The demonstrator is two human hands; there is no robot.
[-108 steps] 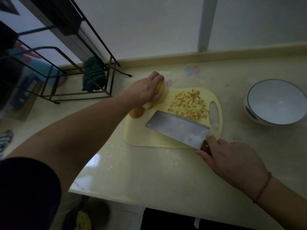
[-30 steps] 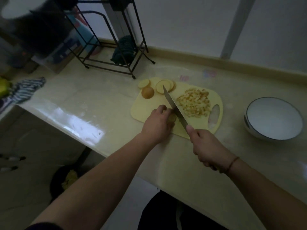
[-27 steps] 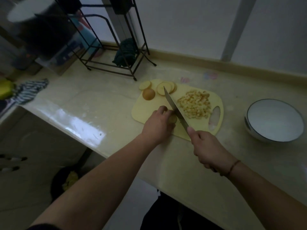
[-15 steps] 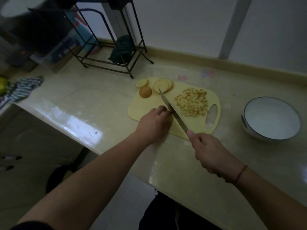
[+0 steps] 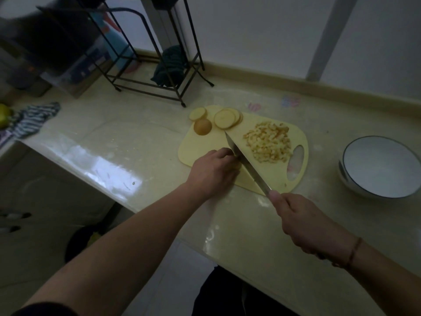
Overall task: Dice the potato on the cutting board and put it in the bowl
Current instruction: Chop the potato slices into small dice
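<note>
On the pale yellow cutting board (image 5: 205,147), the potato is seen in several forms: a heap of small pale dice (image 5: 268,142) is piled toward the handle-hole end, a short stack of round slices (image 5: 226,118) and a single slice (image 5: 197,113) lie at the far edge, and a brown-skinned end piece (image 5: 202,126) sits just beside them. A further piece is covered by the left hand (image 5: 214,171), whose fingers are curled down onto it against the flat of the knife (image 5: 247,164). The knife's handle is gripped by the right hand (image 5: 303,222), with the blade edge down on the board. The white bowl (image 5: 382,167) is set well apart to the right on a glossy cream countertop (image 5: 127,142). A black wire rack (image 5: 157,65) and a striped cloth (image 5: 32,119) are placed farther back, below a plain white wall.
</note>
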